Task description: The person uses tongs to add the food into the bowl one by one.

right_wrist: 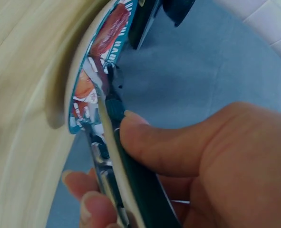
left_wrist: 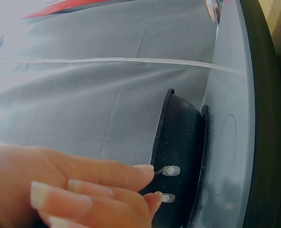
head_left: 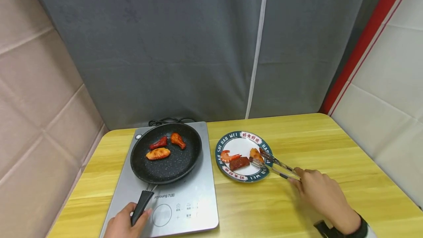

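My left hand [head_left: 123,223] grips the black handle [head_left: 142,205] of a frying pan [head_left: 170,173]. In the pan lie a chicken wing [head_left: 158,153], a drumstick [head_left: 177,140] and a dark red piece of food [head_left: 158,143]. My right hand [head_left: 325,195] holds metal tongs [head_left: 285,167] between thumb and fingers. Their tips sit on either side of an orange-yellow chicken wing [head_left: 256,154] on a round patterned plate [head_left: 236,146]. Beside that wing are a brown chunk of meat [head_left: 239,163] and a shrimp [head_left: 228,156]. The left wrist view shows fingers close by the pan's rivets [left_wrist: 171,171].
The pan is on a silver induction cooker [head_left: 188,201] at the left of the wooden table [head_left: 297,139]. Black cable [head_left: 172,119] lies behind the cooker. A grey curtain [head_left: 165,47] hangs along the back, with pale panels on both sides.
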Demonstrator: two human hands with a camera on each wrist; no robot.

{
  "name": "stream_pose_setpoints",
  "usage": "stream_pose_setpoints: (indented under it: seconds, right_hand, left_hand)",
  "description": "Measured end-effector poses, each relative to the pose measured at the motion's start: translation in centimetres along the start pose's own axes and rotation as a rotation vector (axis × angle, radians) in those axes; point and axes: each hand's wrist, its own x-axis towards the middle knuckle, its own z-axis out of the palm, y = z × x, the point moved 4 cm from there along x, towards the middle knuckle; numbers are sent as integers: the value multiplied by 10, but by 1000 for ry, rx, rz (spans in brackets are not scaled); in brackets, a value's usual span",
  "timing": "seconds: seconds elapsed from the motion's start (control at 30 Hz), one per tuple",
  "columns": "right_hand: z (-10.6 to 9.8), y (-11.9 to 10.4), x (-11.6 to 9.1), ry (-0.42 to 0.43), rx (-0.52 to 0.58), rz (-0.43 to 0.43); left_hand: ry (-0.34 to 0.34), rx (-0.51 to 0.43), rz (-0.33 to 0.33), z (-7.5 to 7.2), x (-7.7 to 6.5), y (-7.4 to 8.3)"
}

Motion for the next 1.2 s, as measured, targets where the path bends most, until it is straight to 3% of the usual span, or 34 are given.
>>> stream_pose_setpoints:
  seconds: [0.23,0.43,0.8,1.2]
  right_hand:
    - [9,7,10,2,37,-14]
    - [11,8,14,66,27,-45]
    - [7,10,14,127,-10,-111]
    - [-3,9,17,130,-14,-142]
  left_hand:
    - [-2,3,-2,0,0,1]
    - [9,7,10,0,0,0]
    - [1,8,4,1,0,-1]
    - [10,15,12,1,0,-1]
